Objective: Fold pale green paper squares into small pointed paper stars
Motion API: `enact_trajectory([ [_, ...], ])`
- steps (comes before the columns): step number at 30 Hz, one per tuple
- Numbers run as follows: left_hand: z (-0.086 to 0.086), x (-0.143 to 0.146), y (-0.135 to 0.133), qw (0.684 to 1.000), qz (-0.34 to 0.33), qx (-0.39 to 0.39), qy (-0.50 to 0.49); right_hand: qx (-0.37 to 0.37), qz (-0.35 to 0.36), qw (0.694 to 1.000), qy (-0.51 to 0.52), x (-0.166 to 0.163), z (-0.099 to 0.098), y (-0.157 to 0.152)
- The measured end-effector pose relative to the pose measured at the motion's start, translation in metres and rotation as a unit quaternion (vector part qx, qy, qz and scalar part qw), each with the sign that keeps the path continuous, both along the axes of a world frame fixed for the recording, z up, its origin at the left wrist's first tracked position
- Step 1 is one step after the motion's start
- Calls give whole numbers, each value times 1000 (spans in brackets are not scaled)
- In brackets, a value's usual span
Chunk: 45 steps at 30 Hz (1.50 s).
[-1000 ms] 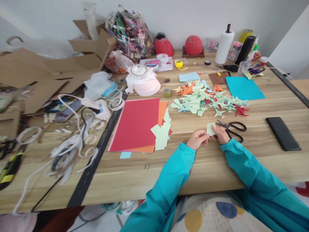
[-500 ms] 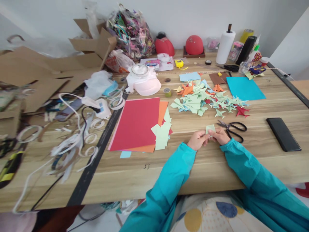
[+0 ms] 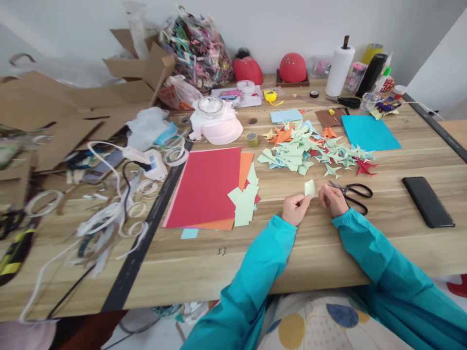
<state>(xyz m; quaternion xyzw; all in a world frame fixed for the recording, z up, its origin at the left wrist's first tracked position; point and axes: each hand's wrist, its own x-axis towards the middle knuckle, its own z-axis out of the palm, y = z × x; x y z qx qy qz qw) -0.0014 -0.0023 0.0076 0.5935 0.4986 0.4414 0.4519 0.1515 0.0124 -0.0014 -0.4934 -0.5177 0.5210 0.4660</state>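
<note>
A small pale green paper piece stands up between my two hands above the wooden table. My left hand pinches its lower left edge with closed fingers. My right hand is curled just to the right of the paper; whether it still touches it I cannot tell. Both arms wear teal sleeves. Black scissors lie right beside my right hand. A heap of folded green, orange and red paper shapes lies beyond the hands.
Red and orange paper sheets with green scraps lie left of my hands. A black phone rests at the right, a blue sheet behind it. Tape rolls and cords, cardboard and a paper towel roll crowd the table.
The green paper piece has shifted left and up into the left hand's pinch. My right hand has drawn slightly away from it and curled.
</note>
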Motion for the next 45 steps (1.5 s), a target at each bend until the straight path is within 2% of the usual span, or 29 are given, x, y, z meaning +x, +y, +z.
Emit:
enact_trajectory([
  [2, -2, -1, 0, 996, 34, 73, 44, 22, 15, 1000, -7, 0, 2, 0],
  [3, -3, -1, 0, 992, 30, 102, 65, 27, 35, 999, -18, 0, 3, 0],
  [8, -11, 0, -2, 973, -59, 166, 146, 28, 120, 992, -35, 0, 10, -2],
  [13, -16, 1, -1, 957, -102, 188, 195, -2, 80, 996, -23, -2, 8, -3],
  [16, -16, 1, -1, 956, -117, 183, 199, -21, 56, 998, 8, -3, 5, -1],
  [19, -12, 2, -3, 966, -91, 169, 174, -37, 15, 998, 54, -3, 2, 1],
  [23, -6, 1, -4, 986, 27, 134, 94, -47, -34, 993, 102, -2, -3, 3],
  [25, -5, 0, -2, 988, 96, 113, 49, -46, -29, 993, 102, -2, -3, 3],
  [27, -5, -1, 2, 988, 121, 93, 7, -43, -11, 995, 85, -2, -2, 2],
  [32, -7, 2, 8, 997, 30, 69, -24, -21, 21, 999, 42, -3, 3, 0],
  [38, -9, 3, 9, 996, 44, 17, -74, 4, 58, 997, 49, -3, 1, -1],
  [45, -10, 3, 9, 993, 25, -27, -109, 4, 26, 999, 34, -7, -1, 0],
])
